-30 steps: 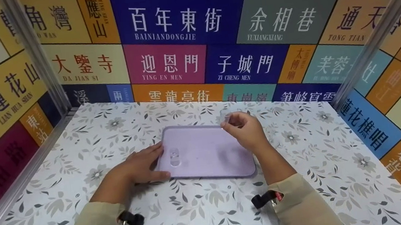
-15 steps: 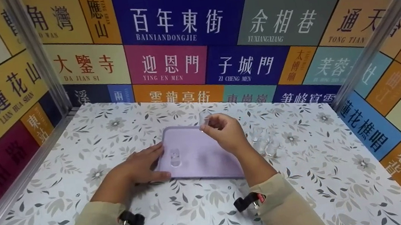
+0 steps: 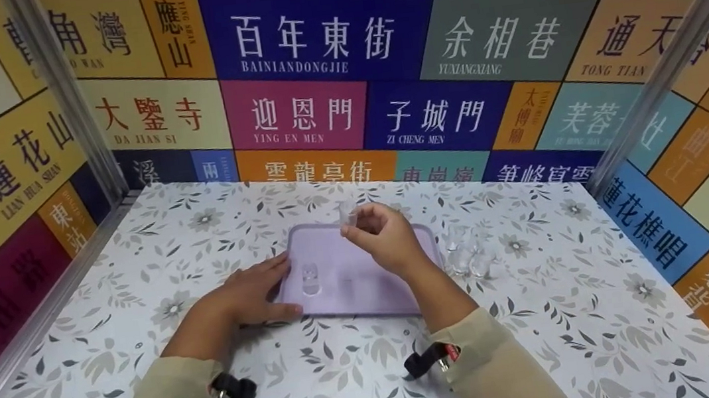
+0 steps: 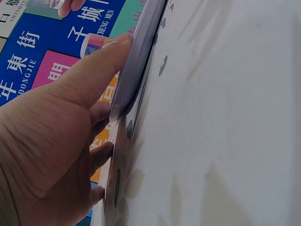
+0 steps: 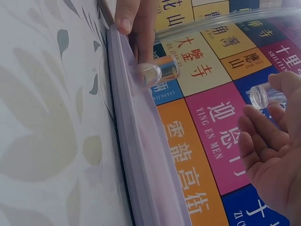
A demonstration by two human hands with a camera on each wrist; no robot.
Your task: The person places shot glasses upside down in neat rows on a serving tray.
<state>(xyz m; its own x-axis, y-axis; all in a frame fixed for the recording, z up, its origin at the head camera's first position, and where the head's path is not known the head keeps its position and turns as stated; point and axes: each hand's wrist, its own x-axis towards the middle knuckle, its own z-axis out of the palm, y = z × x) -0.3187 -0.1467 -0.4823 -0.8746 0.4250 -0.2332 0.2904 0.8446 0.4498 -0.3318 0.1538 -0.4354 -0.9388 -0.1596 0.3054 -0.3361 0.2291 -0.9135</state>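
Observation:
A lilac tray (image 3: 398, 287) lies on the flower-patterned table (image 3: 199, 243). My left hand (image 3: 274, 288) rests flat on the tray's near left corner, thumb along the front rim (image 4: 136, 61). One small clear glass (image 3: 310, 279) stands on the tray close to that hand, also clear in the right wrist view (image 5: 157, 73). My right hand (image 3: 357, 224) hovers over the tray's far edge and pinches a second small clear glass (image 3: 347, 213) in its fingertips, seen from the right wrist too (image 5: 265, 94).
Several more clear glasses (image 3: 467, 254) stand on the table just right of the tray. Walls covered in coloured signs (image 3: 316, 36) close in the table at the back and both sides, with metal posts (image 3: 65, 92) in the corners.
My right hand has carried its glass leftward, from the tray's far right corner to above the far edge's middle. The left hand and tray have stayed put.

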